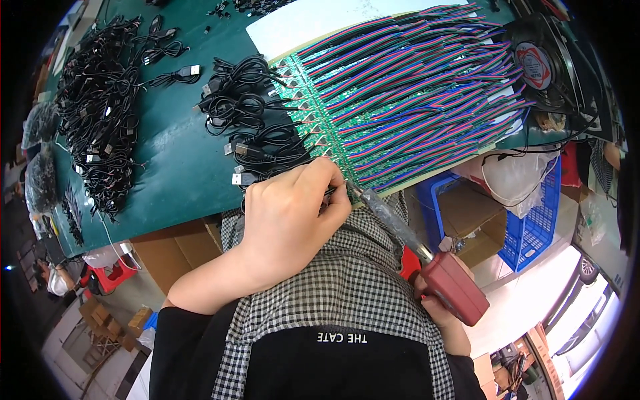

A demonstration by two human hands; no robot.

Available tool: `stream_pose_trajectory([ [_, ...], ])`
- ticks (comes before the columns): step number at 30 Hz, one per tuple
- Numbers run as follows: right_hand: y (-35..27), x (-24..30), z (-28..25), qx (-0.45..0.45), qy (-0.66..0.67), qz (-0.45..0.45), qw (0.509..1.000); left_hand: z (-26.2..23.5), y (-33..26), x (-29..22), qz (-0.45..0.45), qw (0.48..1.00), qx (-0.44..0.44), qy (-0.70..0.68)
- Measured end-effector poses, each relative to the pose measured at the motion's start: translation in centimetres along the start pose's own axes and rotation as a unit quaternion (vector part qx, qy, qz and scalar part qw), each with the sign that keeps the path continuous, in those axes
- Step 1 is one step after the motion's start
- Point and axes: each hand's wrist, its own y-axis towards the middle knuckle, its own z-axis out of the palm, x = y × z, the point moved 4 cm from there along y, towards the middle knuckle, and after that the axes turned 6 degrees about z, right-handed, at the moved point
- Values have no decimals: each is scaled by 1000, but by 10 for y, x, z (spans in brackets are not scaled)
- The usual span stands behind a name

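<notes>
The left hand [290, 210] is curled into a loose fist at the near corner of the long green circuit-board panel [333, 117], its fingertips pressed together on a thin dark wire end right at the panel's edge. The right hand [440, 313] is wrapped around the dark red plastic handle of a soldering iron [427, 257], whose grey wrapped shaft slants up to the same corner of the panel, its tip just beside the left fingertips.

Across the panel lie rows of red, blue and green striped ribbon wires [427, 80], fanned away from the board's edge. Left of the panel sits a cluster of coiled black cables with silver plugs [257, 120], and further left a larger heap of black cables [100, 113], all on the dark green table mat [173, 160]. At the panel's far right end stands a black round fan with a red and white circular label [537, 63]. Below the panel's right end are a blue plastic crate [527, 227] and an open brown cardboard box [467, 220].
</notes>
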Motion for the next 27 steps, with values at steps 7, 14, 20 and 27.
stream_pose_trajectory([
  [7, -28, -22, -1, -18, 65, 112, 991, 0, 0, -1, 5, 1000, -6, 7],
  [14, -26, -19, -3, -55, 31, 107, 992, -2, 0, -1, -12, 1000, -4, -12],
  [20, 8, 16, 6, -38, 274, 201, 940, -7, 4, 3, -23, 989, 34, -140],
  [27, 3, 10, 5, -34, 290, 214, 932, -9, 7, -5, -32, 993, 58, -98],
])
